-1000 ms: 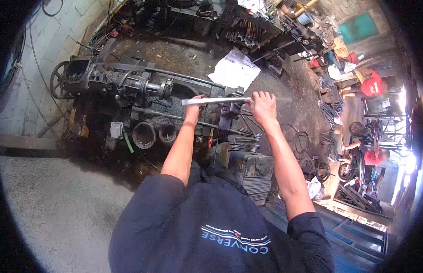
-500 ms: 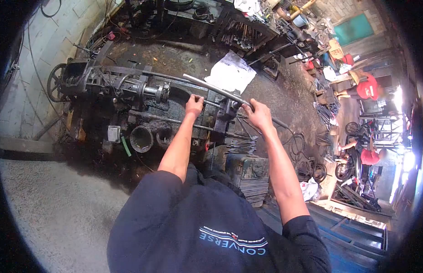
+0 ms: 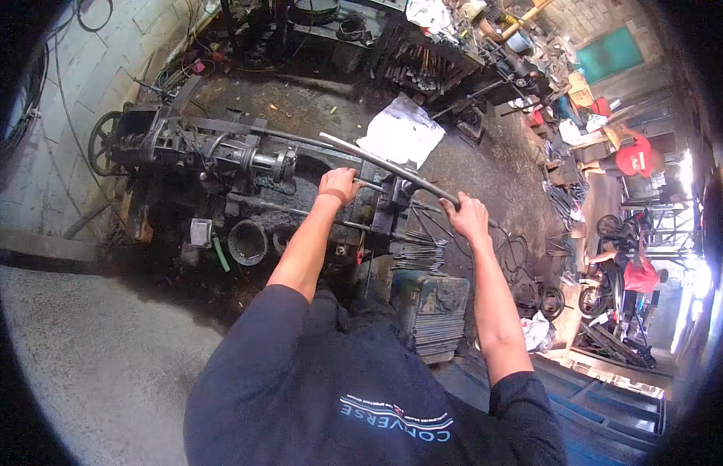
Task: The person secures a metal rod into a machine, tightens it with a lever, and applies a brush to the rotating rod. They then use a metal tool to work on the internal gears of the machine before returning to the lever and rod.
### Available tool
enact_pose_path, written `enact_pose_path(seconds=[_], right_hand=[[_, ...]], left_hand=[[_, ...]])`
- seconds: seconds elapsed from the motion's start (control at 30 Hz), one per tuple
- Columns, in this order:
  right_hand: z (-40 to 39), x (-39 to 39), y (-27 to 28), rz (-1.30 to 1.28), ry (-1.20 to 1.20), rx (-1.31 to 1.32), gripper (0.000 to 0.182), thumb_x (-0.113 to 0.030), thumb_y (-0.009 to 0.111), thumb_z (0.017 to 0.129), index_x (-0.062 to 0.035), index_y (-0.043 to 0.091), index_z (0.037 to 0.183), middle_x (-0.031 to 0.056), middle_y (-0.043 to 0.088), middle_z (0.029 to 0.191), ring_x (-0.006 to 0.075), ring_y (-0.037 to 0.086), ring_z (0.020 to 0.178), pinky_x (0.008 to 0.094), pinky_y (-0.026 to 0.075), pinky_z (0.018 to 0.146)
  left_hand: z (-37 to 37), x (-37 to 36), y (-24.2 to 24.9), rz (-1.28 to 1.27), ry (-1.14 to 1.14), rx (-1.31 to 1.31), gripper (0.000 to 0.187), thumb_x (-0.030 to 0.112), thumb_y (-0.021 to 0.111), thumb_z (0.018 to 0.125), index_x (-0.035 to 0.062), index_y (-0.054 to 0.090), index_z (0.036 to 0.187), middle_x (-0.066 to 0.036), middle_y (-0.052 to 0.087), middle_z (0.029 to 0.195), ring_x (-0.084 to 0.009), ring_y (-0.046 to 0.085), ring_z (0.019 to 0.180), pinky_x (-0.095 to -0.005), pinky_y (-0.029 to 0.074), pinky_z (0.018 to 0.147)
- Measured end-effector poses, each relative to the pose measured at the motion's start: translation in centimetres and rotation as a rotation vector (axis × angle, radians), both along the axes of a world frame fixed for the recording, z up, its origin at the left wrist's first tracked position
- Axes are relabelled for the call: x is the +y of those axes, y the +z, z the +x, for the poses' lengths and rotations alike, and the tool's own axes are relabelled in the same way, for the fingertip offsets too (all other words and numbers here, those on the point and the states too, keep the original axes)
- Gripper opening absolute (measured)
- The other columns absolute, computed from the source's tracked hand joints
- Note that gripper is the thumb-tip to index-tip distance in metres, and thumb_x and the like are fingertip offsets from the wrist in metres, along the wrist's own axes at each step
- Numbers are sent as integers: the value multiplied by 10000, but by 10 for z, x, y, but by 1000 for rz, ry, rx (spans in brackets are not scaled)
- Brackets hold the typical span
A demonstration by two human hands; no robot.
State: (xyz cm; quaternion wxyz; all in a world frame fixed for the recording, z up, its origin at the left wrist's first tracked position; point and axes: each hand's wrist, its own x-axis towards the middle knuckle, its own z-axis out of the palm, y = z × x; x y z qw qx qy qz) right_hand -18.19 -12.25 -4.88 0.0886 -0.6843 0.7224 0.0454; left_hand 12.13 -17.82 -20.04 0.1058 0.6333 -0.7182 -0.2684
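A long grey metal pipe (image 3: 385,165) slants over the machine's end block (image 3: 392,203). My right hand (image 3: 470,218) is closed round its lower right part. My left hand (image 3: 340,185) is closed at the end of a thinner metal rod (image 3: 368,185) that runs into the block. The fingers partly hide that rod's end. To the left lies the dark, greasy machine (image 3: 214,151), with a round chuck-like head (image 3: 282,165) facing my left hand and a handwheel (image 3: 105,144) at its far end.
A bundle of thin rods (image 3: 419,252) lies near a stack of bars (image 3: 439,330) in front of me. A white sheet (image 3: 402,132) is on the floor behind the pipe. A metal ring (image 3: 248,242) stands near a green tube (image 3: 221,255). Two people in red shirts are at the right.
My right hand has slid right along the pipe, away from the block. The pipe's far end has shifted slightly right. My left hand has turned more over the rod's end.
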Motion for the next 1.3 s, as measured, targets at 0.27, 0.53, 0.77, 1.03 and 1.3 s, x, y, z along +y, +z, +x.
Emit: enact_pose_path(seconds=[0.27,0.53,0.77,1.03,1.3], right_hand=[[19,28,7,-42,-132,10,622,-599,600,858,-5,668,1032,274,678,893,431,663,910,521,504,815],[-14,17,-21,-131,-213,-238,627,-625,582,853,-14,675,963,242,684,964,420,635,1002,486,488,853],[-53,32,-37,-281,-582,-237,462,-472,575,868,-27,685,925,187,705,899,389,653,939,478,485,847],[-86,18,-122,-744,-1401,-1783,165,-175,577,951,-26,582,882,106,606,759,261,633,698,414,520,686],[-78,18,-93,-804,-1161,-2621,471,-462,381,1026,-113,436,716,-23,272,514,137,264,436,317,299,491]], left_hand=[[-8,6,-2,-89,42,-55,474,523,621,861,90,680,1047,-140,686,1060,-317,643,1032,-443,519,845],[-6,4,21,62,36,-55,471,502,627,865,101,680,1106,-163,683,1082,-334,633,1055,-437,505,902],[22,-13,4,-258,746,892,461,352,513,971,-6,565,1256,-219,631,1212,-317,611,1128,-405,464,959],[9,-84,119,-303,489,677,363,339,500,984,48,610,1171,-104,705,1055,-220,681,852,-368,497,799],[-12,-57,138,-544,322,-60,341,404,605,860,89,718,928,-146,720,886,-345,678,895,-437,505,831]])
